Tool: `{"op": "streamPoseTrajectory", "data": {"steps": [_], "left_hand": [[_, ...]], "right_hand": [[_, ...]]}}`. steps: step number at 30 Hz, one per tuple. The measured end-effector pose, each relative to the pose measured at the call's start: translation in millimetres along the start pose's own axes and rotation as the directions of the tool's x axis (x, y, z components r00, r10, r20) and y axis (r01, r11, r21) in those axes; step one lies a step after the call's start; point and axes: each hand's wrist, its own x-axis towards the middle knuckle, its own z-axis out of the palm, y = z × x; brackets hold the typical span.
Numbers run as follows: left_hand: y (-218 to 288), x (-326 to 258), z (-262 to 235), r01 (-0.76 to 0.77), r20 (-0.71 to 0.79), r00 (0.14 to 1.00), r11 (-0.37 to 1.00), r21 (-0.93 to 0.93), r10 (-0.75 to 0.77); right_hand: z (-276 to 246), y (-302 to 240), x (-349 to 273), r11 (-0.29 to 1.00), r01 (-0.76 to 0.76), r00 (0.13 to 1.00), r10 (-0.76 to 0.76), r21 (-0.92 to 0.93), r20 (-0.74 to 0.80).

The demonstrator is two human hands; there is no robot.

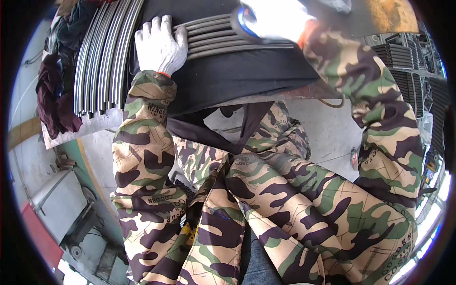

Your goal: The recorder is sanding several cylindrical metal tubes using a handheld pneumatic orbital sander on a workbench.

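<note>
We're watching a row of metal rods (213, 36) lying on the black cloth (237, 76). At the cloth's left, our left hand (161, 47) rests spread, clasping nothing, thumb by the rods. Toward its right, our right hand (275, 20) is at a blurred round pad (241, 24); we can't tell its grip.

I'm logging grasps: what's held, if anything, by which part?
The right white-gloved grip apparently holds a blurred, blue-edged round object by its right side; the left white-gloved grip lies open over grey metal rods.
</note>
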Motion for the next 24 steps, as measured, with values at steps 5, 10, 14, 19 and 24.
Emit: {"op": "streamPoseTrajectory", "data": {"steps": [5, 10, 14, 19, 24], "left_hand": [[0, 8, 0, -0.033, -0.027, 0.999, 0.999, 0.027, 0.034], [1, 3, -3, 0.001, 0.036, 0.999, 1.0, 0.002, -0.001], [-3, 9, 1, -0.015, 0.059, 0.998, 1.0, 0.012, 0.014], [-2, 7, -3, 0.029, 0.108, 0.994, 0.999, -0.013, -0.028], [-3, 8, 1, -0.022, 0.103, 0.994, 1.0, 0.014, 0.02]], "right_hand": [[-5, 14, -12, 0.999, 0.045, 0.997, -0.046, -0.014, -0.06], [-11, 18, -31, 0.998, 0.069, 0.997, -0.069, 0.003, 0.019], [-8, 31, -30, 0.998, 0.063, 0.996, -0.064, -0.006, -0.068], [-16, 23, -42, 0.998, 0.067, 0.996, -0.067, -0.002, 0.053], [3, 38, -23, 0.998, 0.047, 0.996, -0.051, -0.049, -0.078]]}}
